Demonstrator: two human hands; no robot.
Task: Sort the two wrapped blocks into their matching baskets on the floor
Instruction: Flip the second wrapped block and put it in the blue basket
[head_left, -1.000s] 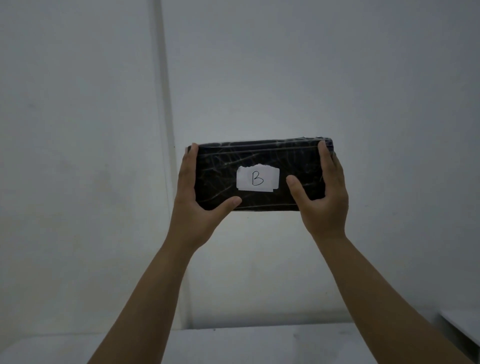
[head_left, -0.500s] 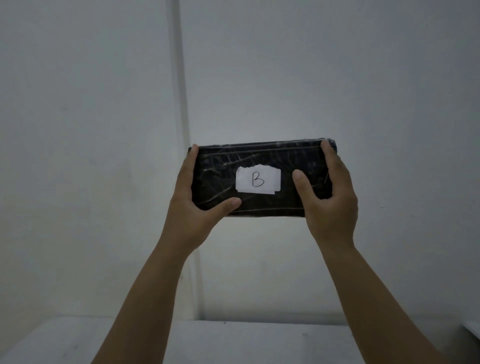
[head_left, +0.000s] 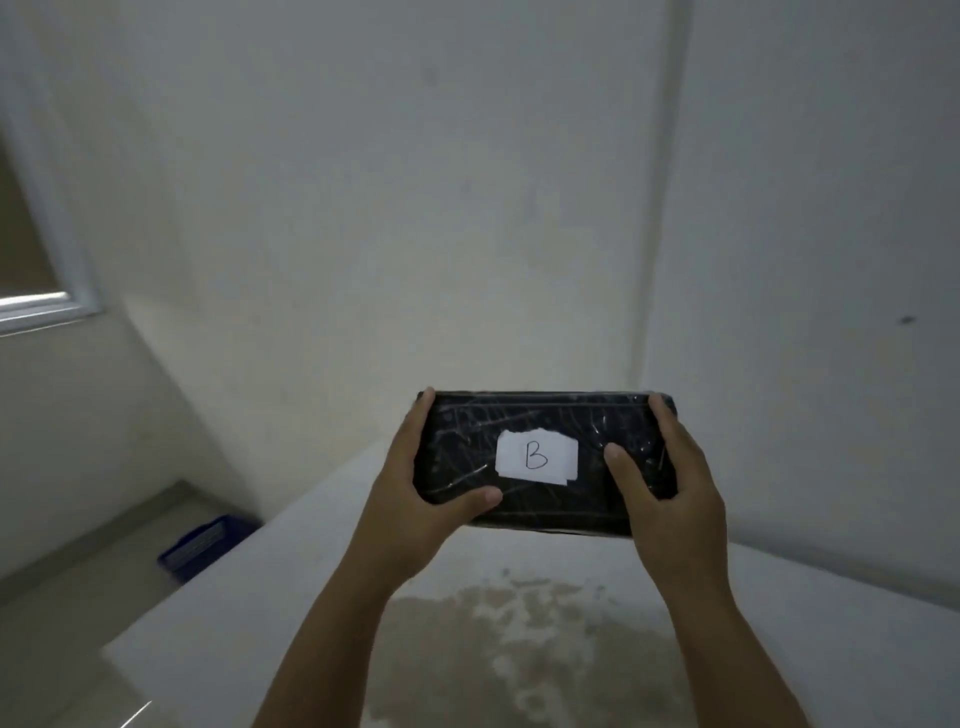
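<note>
A black block wrapped in clear film (head_left: 545, 415) is held up in front of me, long side level, with a white paper label marked "B" (head_left: 536, 457) facing me. My left hand (head_left: 415, 499) grips its left end, thumb across the front. My right hand (head_left: 665, 493) grips its right end the same way. A blue basket (head_left: 208, 540) stands on the floor at the lower left, partly hidden behind the table's edge. The other block and a second basket are out of view.
A white table (head_left: 519, 623) with a brownish stain on its top lies below my arms, its left edge running diagonally. White walls meet in a corner behind the block. A window frame (head_left: 52, 306) shows at the far left.
My view has swung left and down: the wall corner moved to the right, and the table top, floor and blue basket have come into sight. Both hands keep the same hold on the block.
</note>
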